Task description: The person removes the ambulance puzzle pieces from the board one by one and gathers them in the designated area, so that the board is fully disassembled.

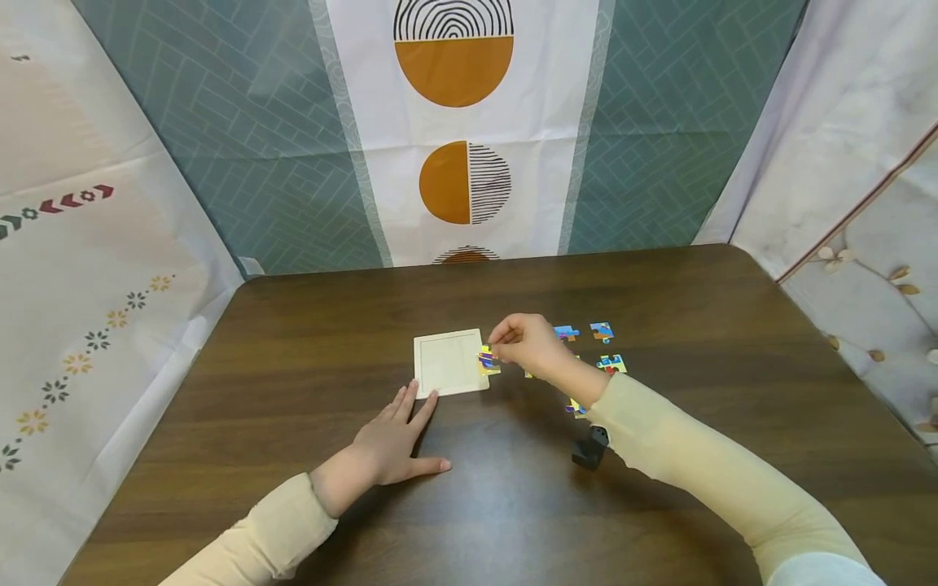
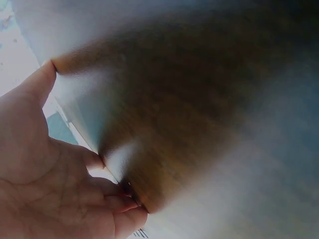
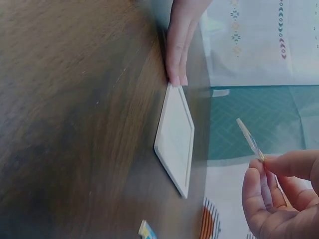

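A pale square puzzle tray point(image 1: 449, 365) with a raised border lies on the table, its inside bare. My left hand point(image 1: 388, 443) rests with spread, straight fingers, the fingertips touching the tray's near left corner. Between thumb and fingers my right hand point(image 1: 529, 343) pinches a yellow and purple jigsaw piece point(image 1: 487, 360), held above the tray's right edge. The right wrist view shows this jigsaw piece point(image 3: 250, 140) edge-on, apart from the tray point(image 3: 174, 137). More colourful jigsaw pieces lie to the right, some partly hidden by the right hand and forearm.
Loose pieces include a blue one point(image 1: 602, 331), a multicoloured one point(image 1: 611, 364) and a yellow one point(image 1: 576, 408) beside the right sleeve. A black device point(image 1: 590, 448) hangs under the right wrist. The brown wooden table point(image 1: 330, 325) ends at patterned cloths at the back and sides.
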Motion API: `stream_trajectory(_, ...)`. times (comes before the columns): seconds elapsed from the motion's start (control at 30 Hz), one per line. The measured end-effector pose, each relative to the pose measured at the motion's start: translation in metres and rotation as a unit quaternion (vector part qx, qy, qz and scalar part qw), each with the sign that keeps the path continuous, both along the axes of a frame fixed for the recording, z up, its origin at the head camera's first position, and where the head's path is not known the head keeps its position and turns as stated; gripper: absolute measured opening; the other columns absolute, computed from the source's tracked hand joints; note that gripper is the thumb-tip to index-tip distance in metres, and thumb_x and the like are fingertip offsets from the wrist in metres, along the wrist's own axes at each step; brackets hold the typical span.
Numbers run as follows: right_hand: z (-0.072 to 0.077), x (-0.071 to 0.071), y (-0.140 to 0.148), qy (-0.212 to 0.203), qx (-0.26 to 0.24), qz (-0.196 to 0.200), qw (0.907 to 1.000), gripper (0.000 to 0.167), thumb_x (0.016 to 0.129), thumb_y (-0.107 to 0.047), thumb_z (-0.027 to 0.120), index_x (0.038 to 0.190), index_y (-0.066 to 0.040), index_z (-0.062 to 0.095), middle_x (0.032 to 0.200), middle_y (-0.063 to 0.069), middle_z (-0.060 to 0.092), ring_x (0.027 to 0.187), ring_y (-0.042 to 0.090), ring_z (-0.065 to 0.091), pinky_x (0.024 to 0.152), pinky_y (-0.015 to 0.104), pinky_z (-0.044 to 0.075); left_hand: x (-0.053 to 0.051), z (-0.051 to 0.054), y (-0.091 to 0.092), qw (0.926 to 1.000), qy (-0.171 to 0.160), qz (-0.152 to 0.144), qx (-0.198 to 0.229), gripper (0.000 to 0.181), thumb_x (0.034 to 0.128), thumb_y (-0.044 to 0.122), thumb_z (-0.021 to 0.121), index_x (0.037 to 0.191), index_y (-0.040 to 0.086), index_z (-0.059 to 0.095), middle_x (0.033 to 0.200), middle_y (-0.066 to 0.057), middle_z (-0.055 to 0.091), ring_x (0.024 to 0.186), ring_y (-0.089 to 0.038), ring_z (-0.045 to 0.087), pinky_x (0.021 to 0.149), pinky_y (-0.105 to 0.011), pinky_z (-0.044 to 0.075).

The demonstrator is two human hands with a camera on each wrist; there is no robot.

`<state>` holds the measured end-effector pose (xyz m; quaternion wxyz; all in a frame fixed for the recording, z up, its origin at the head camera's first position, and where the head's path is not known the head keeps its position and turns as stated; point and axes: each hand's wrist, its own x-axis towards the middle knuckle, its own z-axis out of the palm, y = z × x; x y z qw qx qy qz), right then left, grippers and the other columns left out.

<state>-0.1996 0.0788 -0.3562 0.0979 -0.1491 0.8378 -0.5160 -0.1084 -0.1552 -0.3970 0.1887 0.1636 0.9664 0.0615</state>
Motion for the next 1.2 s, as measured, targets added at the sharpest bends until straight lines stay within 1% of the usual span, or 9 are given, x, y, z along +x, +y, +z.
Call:
stream_trajectory(0.1, 0.001, 0.002, 0.007, 0.000, -0.007, 0.002, 1.0000, 0.012, 0.084, 0.002, 0.064, 0.095, 0.007, 0.065, 0.087, 0.016, 0.066, 0.073, 0.015, 0.063, 0.074, 0.037, 0.057, 0.001, 0.000, -0.001, 1.0000, 0.005, -0.001, 0.002, 0.097, 0.0815, 0.068, 0.056, 0.153, 0.015, 0.018, 0.158, -0.020, 0.007, 0.146, -0.035, 0.013, 0.106, -0.052, 0.037)
stream_trajectory(0.23, 0.002, 0.005, 0.019, -0.008, 0.000, 0.004, 1.0000, 0.014, 0.084, 0.001, 0.064, 0.096, 0.007, 0.064, 0.086, 0.015, 0.066, 0.073, 0.016, 0.063, 0.076, 0.039, 0.057, 0.000, -0.001, 0.000, 0.9999, 0.012, -0.006, 0.003, 0.096, 0.0821, 0.067, 0.056, 0.153, 0.015, 0.018, 0.158, -0.020, 0.007, 0.146, -0.034, 0.014, 0.107, -0.050, 0.036)
stream_trajectory(0.47, 0.000, 0.010, 0.036, -0.010, 0.026, 0.011, 0.9996, 0.013, 0.084, -0.002, 0.065, 0.095, 0.004, 0.065, 0.088, 0.013, 0.067, 0.074, 0.013, 0.062, 0.072, 0.031, 0.055, 0.001, -0.003, 0.001, 0.9998, 0.017, -0.008, -0.002, 0.096, 0.0824, 0.068, 0.055, 0.153, 0.016, 0.018, 0.158, -0.020, 0.008, 0.146, -0.034, 0.014, 0.105, -0.050, 0.039)
stream_trajectory(0.6, -0.002, 0.014, 0.043, -0.013, 0.028, 0.011, 0.9995, 0.013, 0.084, -0.002, 0.066, 0.095, 0.005, 0.064, 0.087, 0.014, 0.067, 0.072, 0.013, 0.061, 0.072, 0.034, 0.055, 0.002, -0.003, 0.001, 0.9999, 0.014, -0.007, -0.003, 0.095, 0.0824, 0.068, 0.055, 0.154, 0.016, 0.018, 0.159, -0.020, 0.007, 0.146, -0.033, 0.014, 0.105, -0.050, 0.038)
stream_trajectory(0.7, -0.006, 0.016, 0.048, -0.019, 0.025, 0.011, 0.9995, 0.012, 0.084, 0.000, 0.066, 0.095, 0.006, 0.064, 0.086, 0.014, 0.067, 0.070, 0.013, 0.061, 0.072, 0.036, 0.056, 0.002, -0.002, 0.001, 0.9999, 0.013, -0.007, -0.003, 0.095, 0.0824, 0.068, 0.055, 0.154, 0.016, 0.018, 0.158, -0.020, 0.007, 0.146, -0.034, 0.014, 0.104, -0.051, 0.039)
stream_trajectory(1.03, -0.023, 0.023, 0.059, -0.045, 0.033, 0.009, 0.9984, 0.012, 0.084, 0.003, 0.065, 0.094, 0.008, 0.062, 0.081, 0.011, 0.064, 0.070, 0.013, 0.062, 0.068, 0.030, 0.056, 0.001, -0.001, 0.001, 0.9999, 0.009, -0.008, -0.012, 0.096, 0.0822, 0.069, 0.053, 0.154, 0.017, 0.016, 0.159, -0.020, 0.006, 0.146, -0.034, 0.014, 0.102, -0.051, 0.041)
stream_trajectory(1.2, -0.031, 0.025, 0.061, -0.051, 0.029, 0.006, 0.9983, 0.011, 0.083, 0.005, 0.064, 0.093, 0.010, 0.062, 0.080, 0.013, 0.065, 0.069, 0.013, 0.062, 0.067, 0.028, 0.056, 0.001, -0.001, 0.000, 0.9998, 0.010, -0.007, -0.014, 0.096, 0.0821, 0.070, 0.053, 0.154, 0.017, 0.016, 0.159, -0.020, 0.006, 0.146, -0.034, 0.014, 0.102, -0.051, 0.041)
